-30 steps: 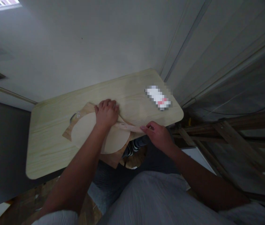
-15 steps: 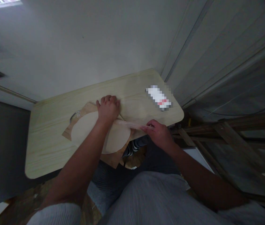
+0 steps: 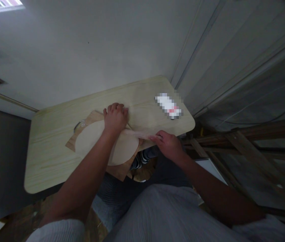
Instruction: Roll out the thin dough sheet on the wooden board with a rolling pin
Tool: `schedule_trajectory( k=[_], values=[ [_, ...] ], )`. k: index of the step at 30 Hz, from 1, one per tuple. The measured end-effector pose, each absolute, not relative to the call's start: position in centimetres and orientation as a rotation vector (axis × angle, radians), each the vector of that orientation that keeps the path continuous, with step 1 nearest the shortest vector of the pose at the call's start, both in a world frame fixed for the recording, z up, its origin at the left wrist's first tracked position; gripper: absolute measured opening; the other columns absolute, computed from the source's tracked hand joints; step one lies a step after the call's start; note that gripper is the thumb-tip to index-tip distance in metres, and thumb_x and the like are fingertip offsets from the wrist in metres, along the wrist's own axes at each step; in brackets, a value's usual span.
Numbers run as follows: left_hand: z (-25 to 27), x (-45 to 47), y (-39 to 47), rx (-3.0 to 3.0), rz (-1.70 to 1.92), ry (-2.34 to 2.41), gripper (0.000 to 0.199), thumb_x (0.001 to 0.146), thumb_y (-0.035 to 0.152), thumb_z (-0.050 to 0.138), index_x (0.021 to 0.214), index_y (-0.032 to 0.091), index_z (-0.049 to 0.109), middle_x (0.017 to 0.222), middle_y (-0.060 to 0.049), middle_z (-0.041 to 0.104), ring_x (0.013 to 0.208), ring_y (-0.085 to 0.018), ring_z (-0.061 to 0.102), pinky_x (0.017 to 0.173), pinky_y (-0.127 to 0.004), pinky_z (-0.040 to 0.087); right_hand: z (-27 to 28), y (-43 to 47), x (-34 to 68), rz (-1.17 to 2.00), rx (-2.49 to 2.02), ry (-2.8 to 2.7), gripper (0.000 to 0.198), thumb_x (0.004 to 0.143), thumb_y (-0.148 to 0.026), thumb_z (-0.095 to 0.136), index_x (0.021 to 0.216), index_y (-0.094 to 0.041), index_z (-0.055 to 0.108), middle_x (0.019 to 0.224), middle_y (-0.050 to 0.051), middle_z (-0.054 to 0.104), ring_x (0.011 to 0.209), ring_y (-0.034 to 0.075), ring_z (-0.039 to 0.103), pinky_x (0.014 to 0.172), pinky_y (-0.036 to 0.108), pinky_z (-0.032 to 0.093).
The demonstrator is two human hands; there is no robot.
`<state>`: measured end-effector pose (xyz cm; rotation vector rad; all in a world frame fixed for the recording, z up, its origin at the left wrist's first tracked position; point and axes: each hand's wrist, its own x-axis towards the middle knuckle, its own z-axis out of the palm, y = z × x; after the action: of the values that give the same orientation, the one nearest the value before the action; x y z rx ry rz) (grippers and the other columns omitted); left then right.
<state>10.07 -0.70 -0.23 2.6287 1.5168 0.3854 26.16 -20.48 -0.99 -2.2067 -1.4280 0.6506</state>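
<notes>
Fingers [image 3: 114, 108] of the left hand [image 3: 115, 118] are curled and pressed down flat on the far edge of the round wooden piece [image 3: 92, 143], pinning it; they clamp rather than wrap anything. Right hand [image 3: 169, 145] has its fingers narrowed to a pinch on the near end of the thin wooden strip [image 3: 138, 133]. The strip runs from that pinch leftward and disappears under the left hand.

Position: round piece lies on a darker plywood offcut [image 3: 92, 118], both on the tabletop [image 3: 51, 161]. Both overhang the near tabletop edge toward the person's lap. A small metal ring or loop [image 3: 79, 125] sits just beside the offcut's far-left corner; too dim to say what it is.

Status, my read:
- Round shape is already cut out and laid on its backing.
- Strip is laid against the round piece's right-hand edge, one end held down, the other end pulled out.
- The join itself is hidden under the left hand, so I cannot tell whether the strip is fixed, glued or only positioned.
- The rest of the round edge shows bare, with no strip along it, so most of that edge looks undone.

Also on the tabletop: a pixelated white item [image 3: 169, 106] near the far right corner, well apart from both hands. Wooden slats [image 3: 245, 144] lean off to the right, below tabletop level.
</notes>
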Motion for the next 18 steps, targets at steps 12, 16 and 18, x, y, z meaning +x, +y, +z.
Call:
schedule_trajectory(
  k=[12,16,18],
  values=[
    [-0.7,6.7,-3.9,2.648,0.458,1.480,0.046,0.102,0.044,0.034,0.137,0.023,0.056,0.145,-0.011,0.055,0.131,-0.034,0.048,0.109,-0.056,0.032,-0.7,-23.0,23.9,0.566,-2.290,-1.608,0.043,0.093,-0.065,0.053,0.086,-0.022,0.060,0.078,0.003,0.070,0.072,0.020,0.066,0.058,0.028,0.030],
    [-0.7,5.5,-5.2,2.637,0.463,1.485,0.047,0.101,0.042,0.035,0.141,0.025,0.052,0.148,-0.011,0.053,0.135,-0.034,0.045,0.112,-0.059,0.030,-0.9,-23.7,23.3,0.544,-2.294,-1.634,0.041,0.093,-0.063,0.054,0.093,-0.023,0.062,0.085,0.004,0.072,0.074,0.021,0.067,0.059,0.028,0.031],
    [-0.7,4.8,-6.1,2.632,0.466,1.487,0.047,0.102,0.042,0.034,0.143,0.026,0.051,0.149,-0.011,0.052,0.136,-0.033,0.044,0.113,-0.060,0.029,-1.0,-24.1,23.1,0.545,-2.286,-1.647,0.041,0.093,-0.064,0.053,0.092,-0.023,0.062,0.084,0.004,0.072,0.074,0.021,0.067,0.059,0.028,0.031]
  ],
)
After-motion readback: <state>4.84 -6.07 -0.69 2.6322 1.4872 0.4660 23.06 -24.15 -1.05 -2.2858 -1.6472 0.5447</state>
